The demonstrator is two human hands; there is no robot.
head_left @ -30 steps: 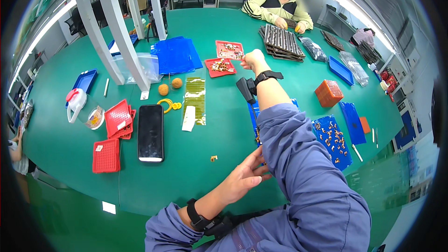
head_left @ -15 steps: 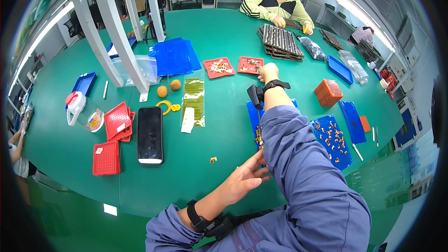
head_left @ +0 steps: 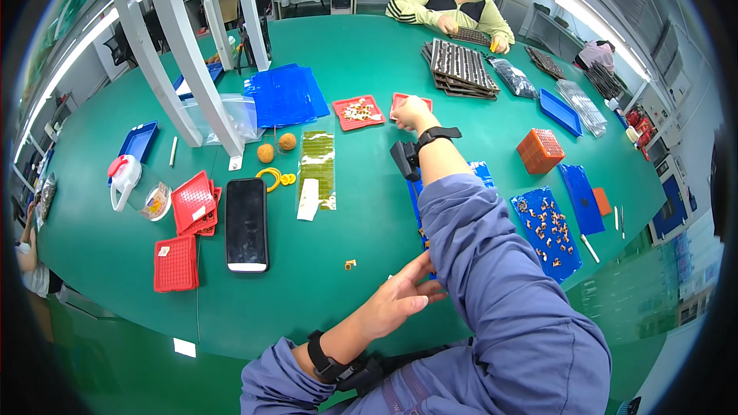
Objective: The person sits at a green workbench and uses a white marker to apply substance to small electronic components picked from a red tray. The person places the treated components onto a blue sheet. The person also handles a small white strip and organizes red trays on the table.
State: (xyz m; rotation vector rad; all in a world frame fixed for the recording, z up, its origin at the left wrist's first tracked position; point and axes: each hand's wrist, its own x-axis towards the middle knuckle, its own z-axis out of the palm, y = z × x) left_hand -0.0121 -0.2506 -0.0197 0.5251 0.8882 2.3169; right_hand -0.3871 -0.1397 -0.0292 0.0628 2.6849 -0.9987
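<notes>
My right hand reaches forward over a small red tray, covering most of it. Its fingers are drawn together at the tray's near-left side; what they hold, if anything, is hidden. Beside it lies a second red tray with small white and orange-brown pieces. My left hand rests near the table's front, thumb apart and fingers stretched toward a blue sheet. My right sleeve hides most of that sheet and the left fingertips. A single small orange-brown piece lies left of my left hand.
Right of my arm lie a blue sheet with scattered pieces and an orange block. Leftward are a phone, red trays, a jug and a metal post. Across the table, a person works beside stacked dark trays.
My right hand has moved left, from the tray's right edge to over its near-left side, with the forearm following. My left hand has hardly moved. The person opposite has shifted their hands.
</notes>
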